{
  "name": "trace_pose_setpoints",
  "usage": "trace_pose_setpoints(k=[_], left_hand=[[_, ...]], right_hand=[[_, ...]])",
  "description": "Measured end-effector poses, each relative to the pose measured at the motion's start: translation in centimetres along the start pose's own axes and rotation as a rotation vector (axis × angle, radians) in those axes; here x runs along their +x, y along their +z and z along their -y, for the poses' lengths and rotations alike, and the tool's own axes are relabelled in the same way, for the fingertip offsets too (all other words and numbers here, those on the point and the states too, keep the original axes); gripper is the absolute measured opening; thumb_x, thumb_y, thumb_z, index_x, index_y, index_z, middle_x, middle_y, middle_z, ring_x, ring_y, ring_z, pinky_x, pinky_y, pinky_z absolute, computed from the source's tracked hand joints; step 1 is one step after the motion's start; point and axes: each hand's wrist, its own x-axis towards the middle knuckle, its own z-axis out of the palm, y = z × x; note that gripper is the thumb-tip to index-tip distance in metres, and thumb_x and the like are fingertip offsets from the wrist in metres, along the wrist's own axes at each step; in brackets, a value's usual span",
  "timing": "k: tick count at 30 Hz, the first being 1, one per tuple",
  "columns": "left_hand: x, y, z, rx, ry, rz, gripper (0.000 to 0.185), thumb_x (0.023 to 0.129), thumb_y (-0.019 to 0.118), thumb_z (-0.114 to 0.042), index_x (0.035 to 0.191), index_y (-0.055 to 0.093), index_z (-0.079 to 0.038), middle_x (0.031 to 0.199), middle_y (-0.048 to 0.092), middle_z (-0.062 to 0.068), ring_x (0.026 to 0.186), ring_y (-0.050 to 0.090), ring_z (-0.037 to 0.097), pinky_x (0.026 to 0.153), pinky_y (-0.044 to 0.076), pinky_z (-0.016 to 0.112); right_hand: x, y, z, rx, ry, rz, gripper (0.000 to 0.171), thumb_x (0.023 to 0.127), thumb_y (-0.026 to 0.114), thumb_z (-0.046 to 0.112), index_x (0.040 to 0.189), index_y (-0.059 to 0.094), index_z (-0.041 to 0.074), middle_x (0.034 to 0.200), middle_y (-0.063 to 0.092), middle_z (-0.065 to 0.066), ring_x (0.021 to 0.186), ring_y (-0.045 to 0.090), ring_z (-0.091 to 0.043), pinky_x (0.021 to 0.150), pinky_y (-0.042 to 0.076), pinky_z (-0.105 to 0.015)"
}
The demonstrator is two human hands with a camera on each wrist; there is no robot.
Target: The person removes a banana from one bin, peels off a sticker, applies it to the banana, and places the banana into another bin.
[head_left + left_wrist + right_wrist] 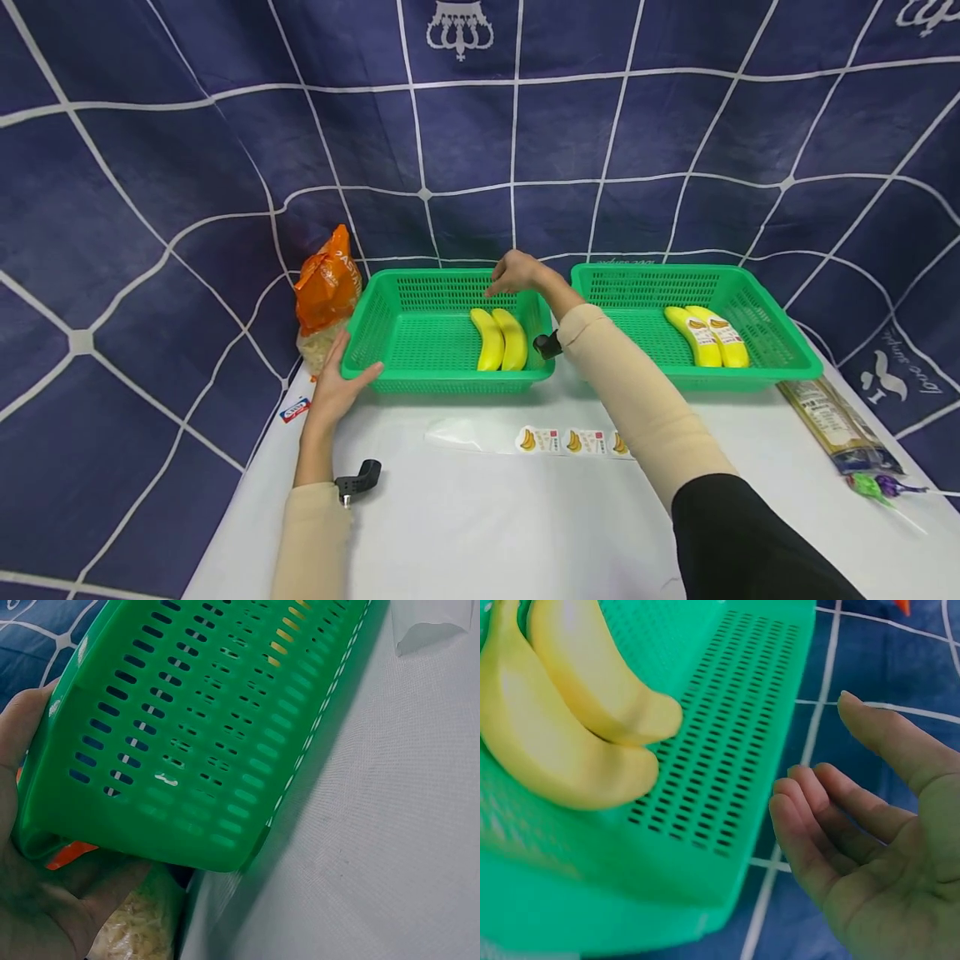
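Two yellow bananas (500,340) lie side by side at the right end of the left green basket (446,377). My left hand (335,390) spreads its straight fingers and thumb around that basket's front left corner, touching the wall (142,825). Above the same basket's back right rim hovers my right hand (516,273), with loosely bent fingers and nothing in its grasp. In the right wrist view its palm (885,855) faces the basket, apart from the bananas (570,750). Two more bananas (707,337), each bearing a white sticker, lie in the right green basket (738,377).
A strip of banana stickers (573,441) lies on the white table (465,525) before the baskets. An orange bag (327,283) stands at the left. Near the right edge are a flat package (840,423) and wrapped lollipops (873,486). A blue gridded cloth (480,142) hangs behind.
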Motion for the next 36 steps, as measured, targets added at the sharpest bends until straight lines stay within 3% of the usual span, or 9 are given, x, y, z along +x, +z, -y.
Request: trace_pose_setpoints(k=[4,10,16,20,23,25,29,33,36], left_hand=[[0.0,-0.4,-0.1,0.007,0.012,-0.006,0.097,0.086,0.074,-0.035,0.158,0.011,-0.019,0.166,0.002,-0.005,0.153,0.002,0.027,0.122,0.008,0.057],[0.4,-0.1,-0.3,-0.028,0.024,-0.003,0.097,0.086,0.073,-0.035,0.158,0.011,-0.021,0.166,0.002,-0.006,0.153,0.0,0.026,0.122,0.007,0.058],[0.4,-0.2,-0.3,-0.021,0.015,-0.022,0.095,0.086,0.074,-0.033,0.158,0.013,-0.021,0.166,0.004,-0.006,0.154,0.002,0.025,0.122,0.008,0.057],[0.5,-0.2,-0.1,-0.02,0.014,-0.014,0.096,0.086,0.074,-0.034,0.158,0.012,-0.02,0.166,0.004,-0.006,0.153,0.002,0.025,0.123,0.007,0.056],[0.4,-0.2,0.0,-0.026,0.012,-0.004,0.096,0.086,0.074,-0.035,0.158,0.012,-0.021,0.166,0.004,-0.006,0.153,0.002,0.025,0.123,0.007,0.057],[0.4,-0.2,0.0,-0.033,0.015,-0.001,0.096,0.086,0.074,-0.034,0.158,0.012,-0.021,0.166,0.004,-0.005,0.153,0.001,0.024,0.123,0.007,0.057],[0.3,0.1,0.0,-0.028,0.02,0.002,0.096,0.085,0.074,-0.035,0.158,0.013,-0.02,0.166,0.004,-0.005,0.153,0.002,0.024,0.123,0.007,0.056],[0.2,0.3,0.0,-0.02,0.006,0.009,0.096,0.085,0.074,-0.035,0.158,0.013,-0.022,0.166,0.004,-0.006,0.153,0.002,0.024,0.123,0.007,0.056],[0.2,0.2,0.1,-0.031,-0.006,0.018,0.096,0.086,0.074,-0.034,0.158,0.012,-0.021,0.166,0.003,-0.005,0.154,0.0,0.025,0.122,0.007,0.057]], right_hand=[[1.6,1.0,0.1,0.034,0.02,0.02,0.051,0.087,0.075,0.026,0.129,0.061,0.0,0.124,0.066,-0.014,0.106,0.065,-0.031,0.093,0.055,-0.037],[3.2,1.6,-0.6,0.025,0.077,0.048,0.043,0.086,0.075,0.026,0.121,0.066,0.003,0.112,0.066,-0.014,0.087,0.062,-0.028,0.095,0.053,-0.04],[4.1,2.6,-1.2,-0.006,0.116,0.069,0.034,0.086,0.075,0.026,0.11,0.071,0.003,0.12,0.066,-0.012,0.105,0.064,-0.032,0.098,0.053,-0.04],[4.5,3.4,-1.7,-0.03,0.146,0.07,0.021,0.084,0.077,0.025,0.082,0.065,0.007,0.086,0.063,-0.007,0.089,0.066,-0.026,0.091,0.057,-0.037],[4.7,3.9,-2.1,-0.022,0.167,0.093,0.034,0.084,0.077,0.023,0.067,0.049,0.013,0.067,0.048,0.0,0.073,0.059,-0.02,0.087,0.058,-0.035],[4.9,4.2,-2.3,-0.031,0.178,0.101,0.039,0.084,0.077,0.023,0.064,0.045,0.015,0.063,0.045,0.001,0.069,0.055,-0.017,0.084,0.057,-0.032],[5.0,5.0,-2.6,-0.089,0.226,0.083,0.036,0.083,0.078,0.025,0.072,0.046,0.012,0.069,0.048,0.0,0.069,0.056,-0.015,0.078,0.056,-0.027],[4.9,5.8,-2.5,-0.13,0.287,0.08,0.037,0.082,0.079,0.024,0.097,0.05,0.008,0.088,0.054,-0.006,0.079,0.063,-0.018,0.078,0.057,-0.026],[4.9,6.3,-2.2,-0.155,0.279,0.091,0.043,0.082,0.079,0.021,0.109,0.05,0.005,0.099,0.059,-0.012,0.083,0.068,-0.021,0.078,0.059,-0.028]])
